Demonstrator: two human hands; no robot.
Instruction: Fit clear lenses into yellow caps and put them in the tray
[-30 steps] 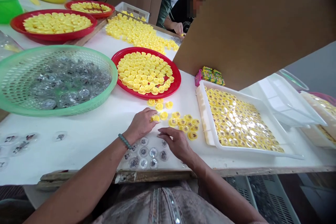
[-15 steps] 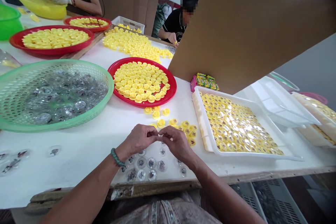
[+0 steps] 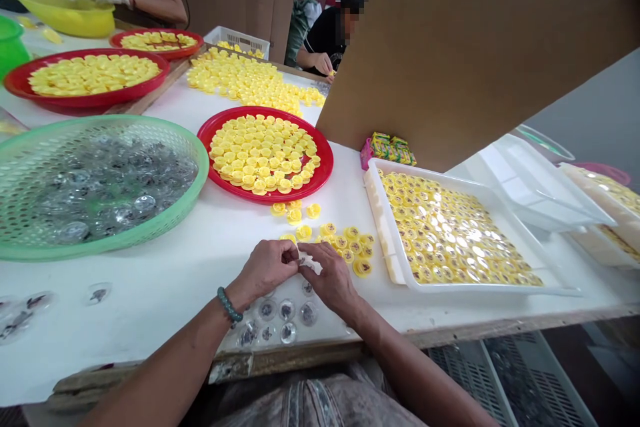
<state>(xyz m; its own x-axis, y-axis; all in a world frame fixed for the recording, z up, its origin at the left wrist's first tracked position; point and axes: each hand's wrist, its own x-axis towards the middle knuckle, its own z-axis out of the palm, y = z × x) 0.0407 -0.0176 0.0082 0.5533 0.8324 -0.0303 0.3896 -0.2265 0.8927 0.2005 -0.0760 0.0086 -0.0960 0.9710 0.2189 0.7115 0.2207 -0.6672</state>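
My left hand point(image 3: 267, 268), with a green bead bracelet at the wrist, is closed in a pinch. My right hand point(image 3: 331, 277) meets it fingertip to fingertip. Between them is a small clear disc point(image 3: 301, 260) with a dark print, partly covered by the fingers. Below the hands, several clear printed discs point(image 3: 287, 310) lie loose on the white table point(image 3: 165, 320). Just beyond the fingers are plain yellow cups point(image 3: 303, 233). Yellow cups with printed discs in them point(image 3: 352, 247) sit close to the right hand.
A red plate point(image 3: 327, 167) of yellow cups stands ahead, and a green basket point(image 3: 203, 180) of clear discs at left. To the right is a white tray point(image 3: 395, 260) of filled cups. A brown board point(image 3: 450, 53) slants above it. Two other people point(image 3: 323, 37) work across the table.
The view has shifted slightly. My fingers have parted a little, so more of the clear disc shows between them. The right hand's fingers have straightened slightly.
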